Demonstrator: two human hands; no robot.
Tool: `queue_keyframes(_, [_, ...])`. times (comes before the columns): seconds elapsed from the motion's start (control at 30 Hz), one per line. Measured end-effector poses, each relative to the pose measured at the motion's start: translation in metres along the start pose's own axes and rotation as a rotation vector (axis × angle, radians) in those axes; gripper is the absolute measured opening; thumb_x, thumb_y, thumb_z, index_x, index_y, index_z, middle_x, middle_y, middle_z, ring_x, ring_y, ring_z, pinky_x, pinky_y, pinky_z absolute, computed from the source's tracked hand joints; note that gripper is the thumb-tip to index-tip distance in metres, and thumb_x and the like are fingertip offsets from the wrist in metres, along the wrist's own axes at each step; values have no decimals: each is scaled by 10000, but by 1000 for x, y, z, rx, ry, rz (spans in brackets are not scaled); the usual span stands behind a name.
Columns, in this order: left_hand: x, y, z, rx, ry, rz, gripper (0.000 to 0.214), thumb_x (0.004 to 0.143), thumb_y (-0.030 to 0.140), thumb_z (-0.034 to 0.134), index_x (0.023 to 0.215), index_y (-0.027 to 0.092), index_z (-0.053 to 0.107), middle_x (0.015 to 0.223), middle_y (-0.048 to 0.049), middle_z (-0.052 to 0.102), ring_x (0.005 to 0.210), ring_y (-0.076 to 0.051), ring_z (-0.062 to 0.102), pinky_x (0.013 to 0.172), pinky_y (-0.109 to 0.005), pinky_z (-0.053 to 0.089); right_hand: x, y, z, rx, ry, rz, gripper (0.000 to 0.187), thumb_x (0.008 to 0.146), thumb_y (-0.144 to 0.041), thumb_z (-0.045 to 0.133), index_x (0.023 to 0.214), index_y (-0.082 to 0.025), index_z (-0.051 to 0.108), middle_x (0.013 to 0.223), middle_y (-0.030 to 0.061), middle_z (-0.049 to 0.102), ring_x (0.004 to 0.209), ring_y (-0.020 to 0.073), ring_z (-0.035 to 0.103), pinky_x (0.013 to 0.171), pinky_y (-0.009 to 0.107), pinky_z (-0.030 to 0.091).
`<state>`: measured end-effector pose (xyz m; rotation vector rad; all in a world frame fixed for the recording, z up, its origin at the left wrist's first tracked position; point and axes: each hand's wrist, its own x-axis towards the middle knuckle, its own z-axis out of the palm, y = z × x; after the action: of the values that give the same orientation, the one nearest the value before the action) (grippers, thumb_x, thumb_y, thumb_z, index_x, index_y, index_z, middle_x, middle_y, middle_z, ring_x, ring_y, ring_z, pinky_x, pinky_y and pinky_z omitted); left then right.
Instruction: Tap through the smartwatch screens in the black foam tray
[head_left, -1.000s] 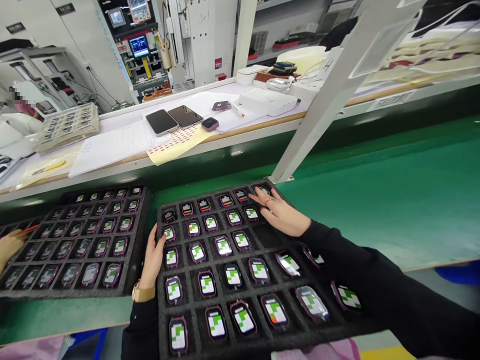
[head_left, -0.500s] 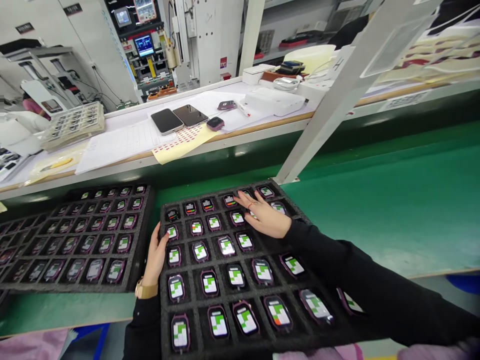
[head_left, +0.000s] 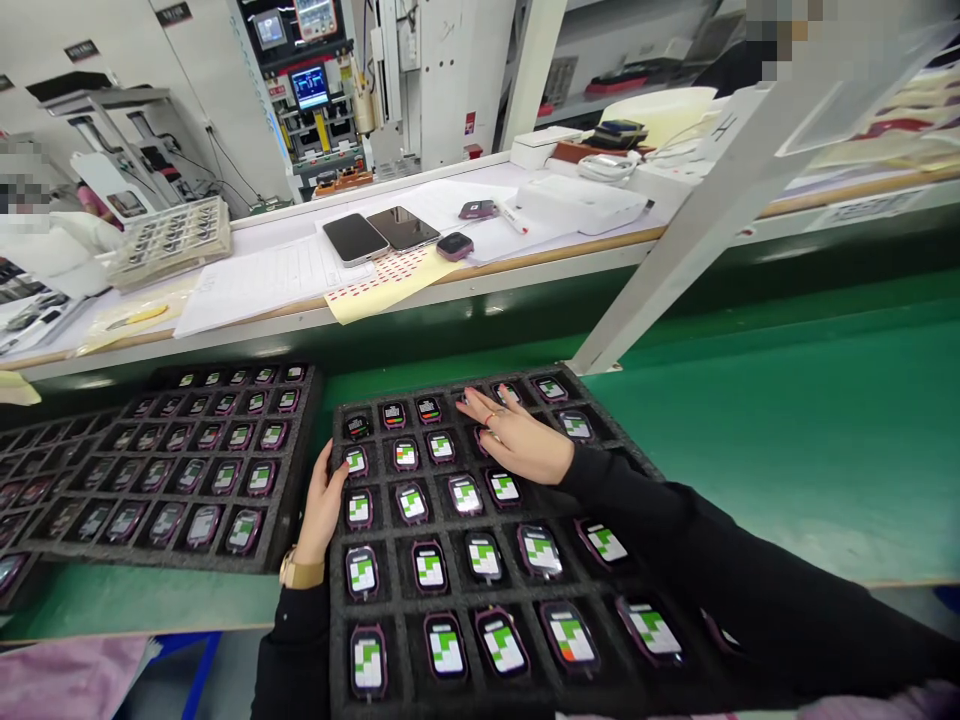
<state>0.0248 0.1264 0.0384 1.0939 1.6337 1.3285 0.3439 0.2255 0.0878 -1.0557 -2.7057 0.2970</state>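
Observation:
A black foam tray [head_left: 397, 588] lies in front of me, its square pockets holding several smartwatches with lit screens. Most screens show green and white blocks, like this smartwatch [head_left: 445, 645]; a few in the back row are dark with coloured marks. My left hand [head_left: 324, 505] grips the tray's left edge, thumb over the rim beside a smartwatch [head_left: 355, 461]. My right hand [head_left: 525, 440] is stretched out flat above the back rows, fingertips at a back-row smartwatch that they partly cover. Whether the fingertips press its screen I cannot tell. My right sleeve hides pockets on the right.
More foam trays of watches [head_left: 259, 540] stand to the left on the green bench [head_left: 787, 430]. A slanted metal post [head_left: 652, 260] rises behind my tray. On the raised shelf lie two phones [head_left: 355, 238], papers, a loose watch [head_left: 454, 246] and a marker [head_left: 514, 218].
My right hand has shifted left along the back row, now covering a watch that showed before. My left hand stays at the tray's edge. The whole view has swung slightly.

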Motion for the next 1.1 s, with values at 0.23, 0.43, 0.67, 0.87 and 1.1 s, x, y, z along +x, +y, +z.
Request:
queue_keyframes(0.23, [0,3,0,-19,3,2,508,866,331,584,1357,219,517,1477,-75,506,1398,-246,424,1189,-404,329,29,-15,14,19,-23,-39,645,868,-121,349,1505,-26,325,1486,206,397,1435,285,255,1167,608,212])
queue_keyframes(0.43, [3,-2,-2,-49,-5,3,527,855,330,581,1358,185,522,1454,-97,529,1370,-247,462,1183,-406,337,43,-24,15,24,-38,-74,619,863,-118,347,1469,10,374,1421,236,469,1415,308,304,1155,646,194])
queue_keyframes(0.67, [3,-7,-2,-77,-9,14,523,861,328,585,1364,200,524,1460,-89,527,1358,-243,478,1182,-418,336,63,-49,17,68,-56,-153,707,849,-118,355,1534,5,234,1475,187,417,1443,268,242,1184,612,163])
queue_keyframes(0.87, [2,-10,-2,-95,4,25,521,855,321,583,1362,215,528,1450,-81,538,1362,-247,473,1163,-418,365,71,-52,28,74,-88,-168,679,814,-115,402,1474,36,348,1459,257,406,1425,334,271,1147,674,176])
queue_keyframes(1.1, [3,-10,-2,-115,-3,28,525,843,326,594,1346,190,535,1439,-101,545,1348,-254,485,1168,-426,351,80,-74,21,145,-65,-258,757,810,-101,386,1533,29,203,1428,193,478,1445,247,240,1201,589,133])
